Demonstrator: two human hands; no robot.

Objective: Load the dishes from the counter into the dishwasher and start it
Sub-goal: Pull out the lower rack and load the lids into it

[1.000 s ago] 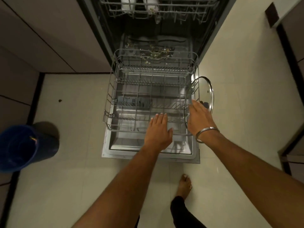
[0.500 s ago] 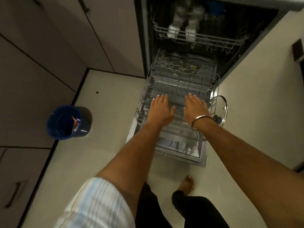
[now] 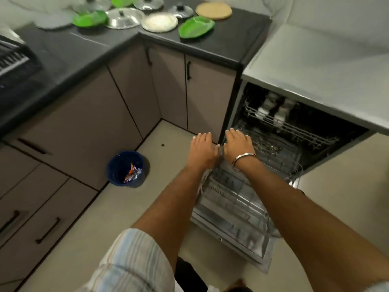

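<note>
Centre frame: left hand (image 3: 201, 151) and right hand (image 3: 239, 145), palms down, fingers extended, empty, side by side above pulled-out wire lower rack (image 3: 235, 199) of open dishwasher (image 3: 294, 131). Steel bangle (image 3: 244, 158) on right wrist. No legible writing. Upper frame: green plates (image 3: 195, 26) and steel lids (image 3: 124, 17) on dark table (image 3: 221, 47).

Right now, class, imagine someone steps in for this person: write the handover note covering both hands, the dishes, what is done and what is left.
Left hand: open, empty, palm down beside the lower rack.
Right hand: open, empty, palm down above that rack.
Dishwasher: door down, lower rack pulled out; upper rack holds a few pale items.
Counter: green plates, steel lids, a white plate and a tan round plate wait there.
Done: machine opened, rack out.
Left: carry over the counter dishes, load them, push the rack in, close the door, start.
</note>
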